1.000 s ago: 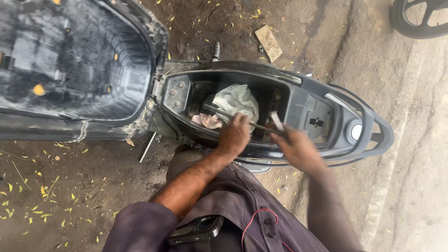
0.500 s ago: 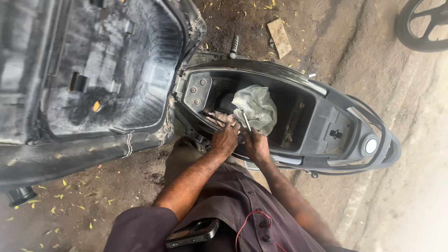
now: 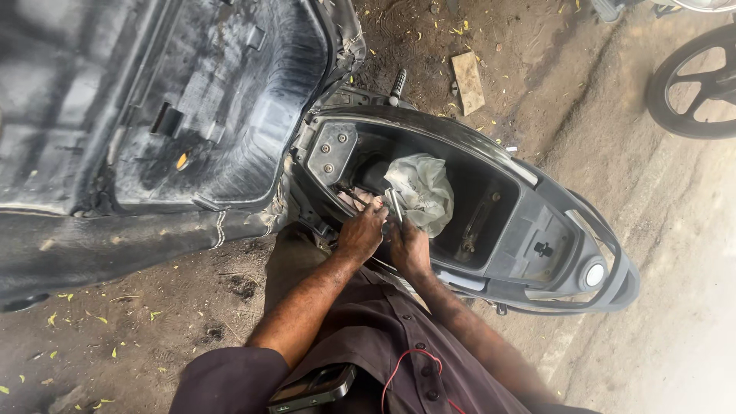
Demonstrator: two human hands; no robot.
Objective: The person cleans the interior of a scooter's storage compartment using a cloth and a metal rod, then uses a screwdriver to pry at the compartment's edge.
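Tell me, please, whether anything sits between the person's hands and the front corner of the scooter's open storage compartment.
Nothing visible does. The left hand and right hand already rest on the near rim of the storage compartment, a slim metal tool at their fingertips. The crumpled pale cloth lies just behind it, inside the compartment, not between.

Right hand (image 3: 409,247) now beside left hand (image 3: 362,232), both hands deeper in compartment (image 3: 491,201).

Slim metal tool (image 3: 395,207) upright beside crumpled grey rag (image 3: 422,192) in scooter compartment (image 3: 491,222).
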